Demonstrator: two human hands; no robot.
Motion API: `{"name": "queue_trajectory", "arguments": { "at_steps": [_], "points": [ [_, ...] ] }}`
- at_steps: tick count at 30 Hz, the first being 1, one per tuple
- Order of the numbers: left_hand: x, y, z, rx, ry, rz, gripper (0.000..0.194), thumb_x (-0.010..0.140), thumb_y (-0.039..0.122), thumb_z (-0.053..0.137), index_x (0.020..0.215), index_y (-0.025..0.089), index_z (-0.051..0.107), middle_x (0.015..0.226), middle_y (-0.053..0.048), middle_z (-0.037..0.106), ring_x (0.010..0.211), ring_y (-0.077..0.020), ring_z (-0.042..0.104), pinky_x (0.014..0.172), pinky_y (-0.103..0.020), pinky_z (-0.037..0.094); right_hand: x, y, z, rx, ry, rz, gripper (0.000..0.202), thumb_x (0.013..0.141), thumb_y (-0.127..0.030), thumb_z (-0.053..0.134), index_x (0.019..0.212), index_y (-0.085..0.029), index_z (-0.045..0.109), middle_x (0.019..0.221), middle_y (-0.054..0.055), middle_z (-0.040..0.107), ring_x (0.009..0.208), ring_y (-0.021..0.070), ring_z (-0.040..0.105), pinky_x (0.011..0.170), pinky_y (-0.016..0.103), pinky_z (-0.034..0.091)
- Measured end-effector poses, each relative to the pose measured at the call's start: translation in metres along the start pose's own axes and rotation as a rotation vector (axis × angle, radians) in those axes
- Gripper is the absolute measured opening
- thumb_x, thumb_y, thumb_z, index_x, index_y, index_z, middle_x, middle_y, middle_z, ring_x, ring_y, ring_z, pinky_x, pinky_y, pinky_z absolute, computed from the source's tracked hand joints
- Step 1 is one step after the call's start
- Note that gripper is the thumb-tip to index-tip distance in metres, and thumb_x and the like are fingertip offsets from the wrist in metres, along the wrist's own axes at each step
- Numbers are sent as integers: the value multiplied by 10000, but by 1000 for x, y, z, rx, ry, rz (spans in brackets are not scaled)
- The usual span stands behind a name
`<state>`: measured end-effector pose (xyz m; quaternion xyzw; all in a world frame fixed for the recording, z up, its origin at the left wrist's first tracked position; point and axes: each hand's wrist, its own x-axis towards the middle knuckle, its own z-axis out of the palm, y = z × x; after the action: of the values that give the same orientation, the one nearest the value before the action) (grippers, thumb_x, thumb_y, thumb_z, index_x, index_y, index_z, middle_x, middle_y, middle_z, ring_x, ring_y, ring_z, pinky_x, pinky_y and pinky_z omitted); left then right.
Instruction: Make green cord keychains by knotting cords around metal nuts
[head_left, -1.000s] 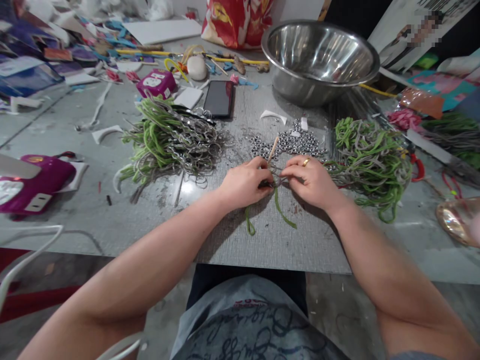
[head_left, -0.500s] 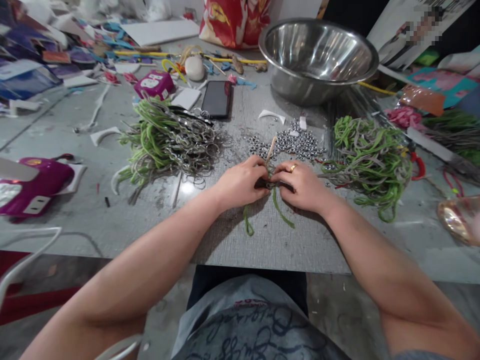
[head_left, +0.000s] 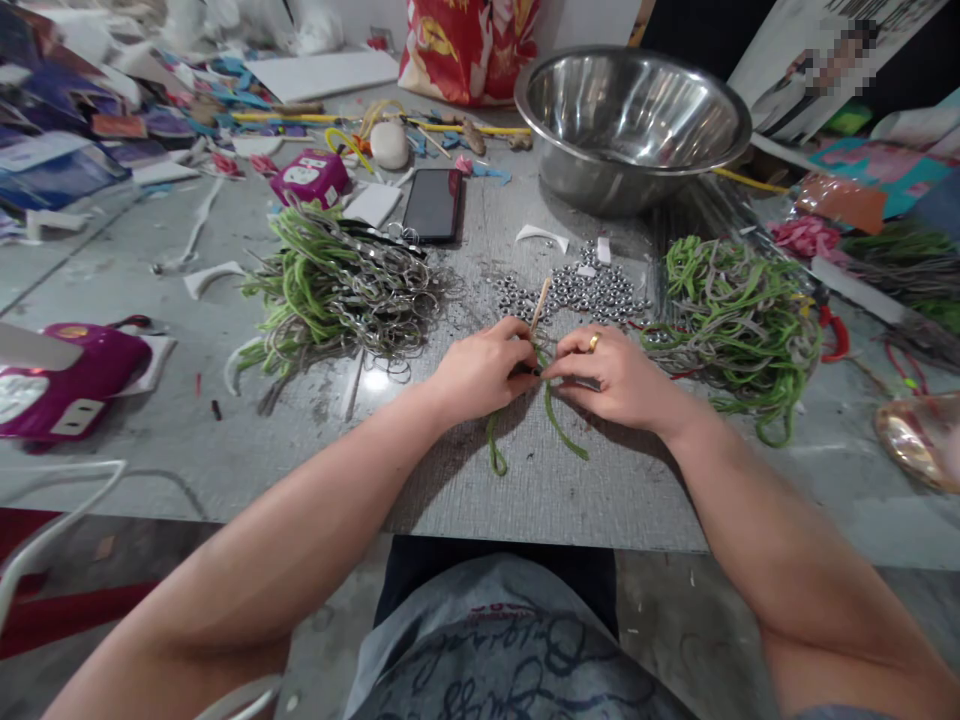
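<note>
At six o'clock from the beads (head_left: 611,290), left hand (head_left: 480,372) and right hand (head_left: 626,378) pinch the cord (head_left: 556,427), probably light and limp, best gripped near the fingertips.

Grey fabric shirt (head_left: 465,600): dark script print, one word looked like "Original", not certain; line below it and small red lettering above were unreadable. White poster (head_left: 757,75), top right: dark letters cut off at the frame edge, unreadable. No numbers or brands legible.
</note>
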<state>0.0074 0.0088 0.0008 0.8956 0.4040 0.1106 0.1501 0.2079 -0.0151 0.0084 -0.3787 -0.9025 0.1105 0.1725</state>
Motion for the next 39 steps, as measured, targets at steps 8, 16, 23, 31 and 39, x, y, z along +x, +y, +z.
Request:
{"name": "queue_trajectory", "arguments": {
  "at_steps": [8,16,23,31,39],
  "points": [
    [0,1,0,4,2,18,180,794,303,564,932,213,638,1155,-19,544,819,-162,604,627,-267,456,-2,-6,-4,29,-325,-12,145,802,-255,616,931,-258,683,891,36,615,845,183,559,774,340,385],
    [0,1,1,-2,-10,-5,164,801,268,547,919,220,651,1160,-16,552,866,-164,604,636,-252,464,2,-17,4,214,-139,40,116,844,-199,522,748,-180,584,824,38,562,767,154,536,722,308,414],
    [2,2,-1,-7,-23,-9,164,789,289,549,898,233,659,1201,-15,533,908,-173,601,685,-266,481,6,-10,22,403,341,422,115,832,-293,525,798,-190,565,698,4,591,630,131,519,585,261,400],
    [1,2,-2,-3,-34,3,187,806,277,528,932,226,656,1193,-19,543,870,-156,604,683,-263,477,9,-6,27,160,189,312,162,850,-249,508,837,-188,657,775,37,645,711,160,583,663,282,421],
    [1,1,-2,21,-26,-9,177,833,272,508,944,216,635,1201,-17,536,849,-164,612,630,-261,461,5,-10,17,31,27,272,196,819,-264,533,940,-175,658,983,90,619,842,209,602,758,350,458]
  ]
}}
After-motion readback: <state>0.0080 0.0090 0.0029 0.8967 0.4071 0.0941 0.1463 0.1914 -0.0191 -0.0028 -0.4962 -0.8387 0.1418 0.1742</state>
